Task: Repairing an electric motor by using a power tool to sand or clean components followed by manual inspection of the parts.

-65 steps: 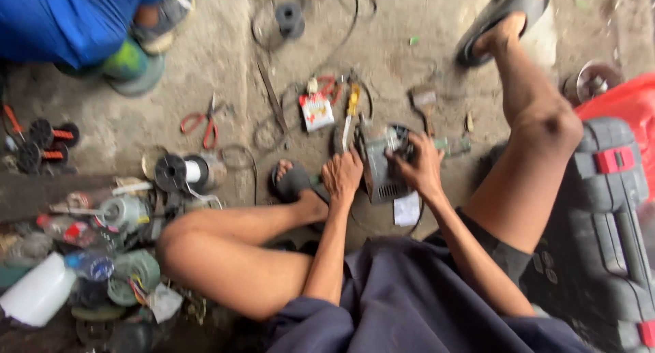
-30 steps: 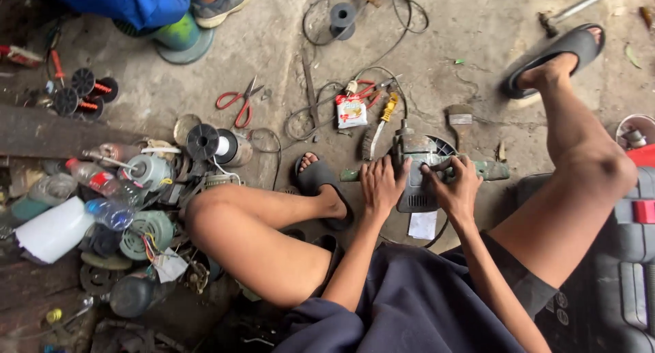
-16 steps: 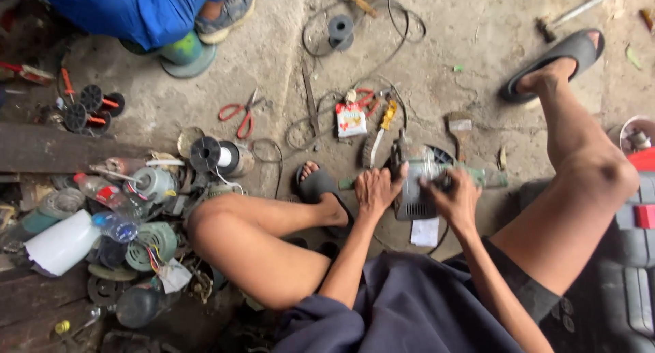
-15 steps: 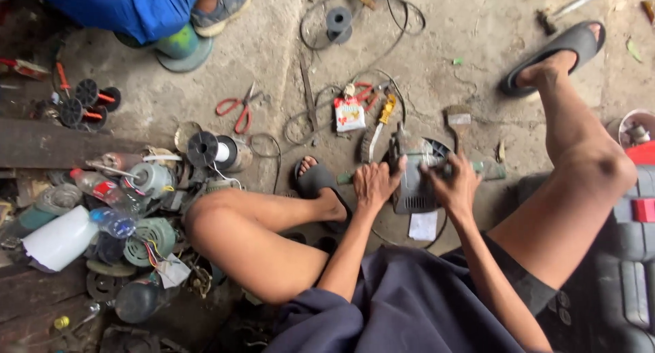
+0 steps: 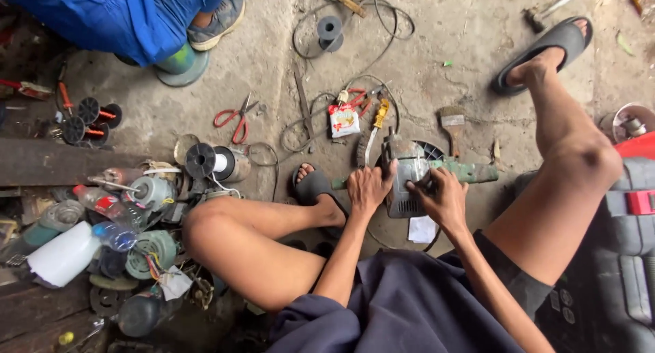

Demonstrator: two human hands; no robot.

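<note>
I sit on a concrete floor with a grey and green power tool (image 5: pixel 416 172) lying between my legs. My left hand (image 5: pixel 368 187) grips the tool's left side, fingers curled over its body. My right hand (image 5: pixel 443 196) presses on the tool's middle, fingers bent on the housing near the green handle (image 5: pixel 474 171). A small white paper (image 5: pixel 423 229) lies just below the tool. My left foot in a dark sandal (image 5: pixel 315 187) rests beside my left hand.
Red-handled scissors (image 5: pixel 235 119), a brush (image 5: pixel 452 124), a yellow screwdriver (image 5: pixel 379 118), a small packet (image 5: pixel 343 120), cables and wire spools (image 5: pixel 211 162) lie on the floor ahead. A pile of bottles and parts sits at left. Another person in blue (image 5: pixel 129 19) crouches top left. A dark case (image 5: pixel 614 257) stands at right.
The view shifted slightly. Both hands stay on the power tool; my right hand has moved a little lower on the housing.
</note>
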